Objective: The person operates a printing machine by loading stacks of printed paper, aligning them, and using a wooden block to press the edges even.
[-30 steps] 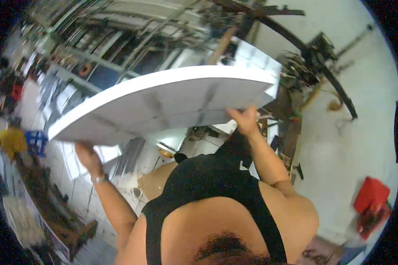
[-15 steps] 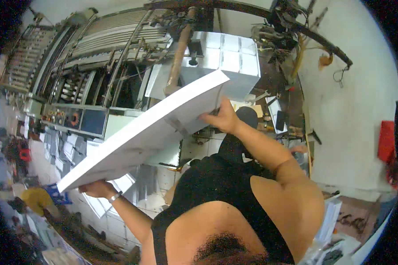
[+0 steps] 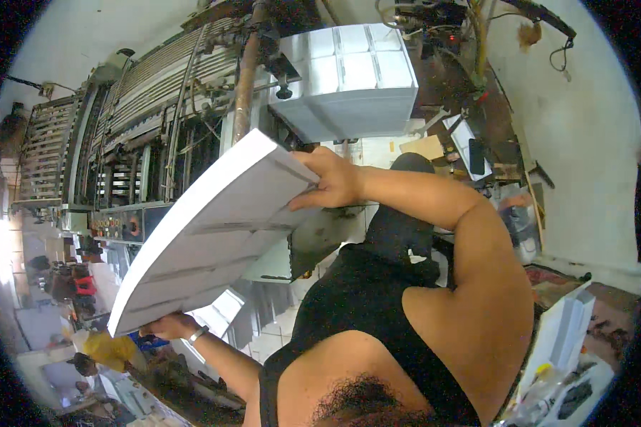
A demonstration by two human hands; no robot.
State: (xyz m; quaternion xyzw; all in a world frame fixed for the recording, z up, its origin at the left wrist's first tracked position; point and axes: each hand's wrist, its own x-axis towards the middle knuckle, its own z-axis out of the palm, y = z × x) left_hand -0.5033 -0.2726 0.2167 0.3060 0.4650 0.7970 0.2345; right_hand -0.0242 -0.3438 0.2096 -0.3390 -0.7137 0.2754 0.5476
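A thick stack of large paper sheets [image 3: 221, 245], white-edged with faint grey page blocks on its face, is held up at a slant in front of me. Its long edge bows slightly. My left hand [image 3: 172, 327], with a bracelet at the wrist, is closed on the lower left end, its fingers partly hidden beneath. My right hand [image 3: 331, 178] grips the upper right edge, thumb on the visible face. Behind it, a tall block of printed sheets [image 3: 349, 64] stands beside the machine.
A large machine [image 3: 149, 107] with slatted tables and a rusty bar [image 3: 248, 78] fills the left and back. Tools and a dark phone [image 3: 476, 156] lie on the right. A person in yellow [image 3: 110, 352] is at the lower left. White wall [image 3: 577, 156] bounds the right.
The paper stack has tilted more steeply and bends more. My right hand has moved left with its edge. My left hand keeps its hold at the lower end, and the view has shifted.
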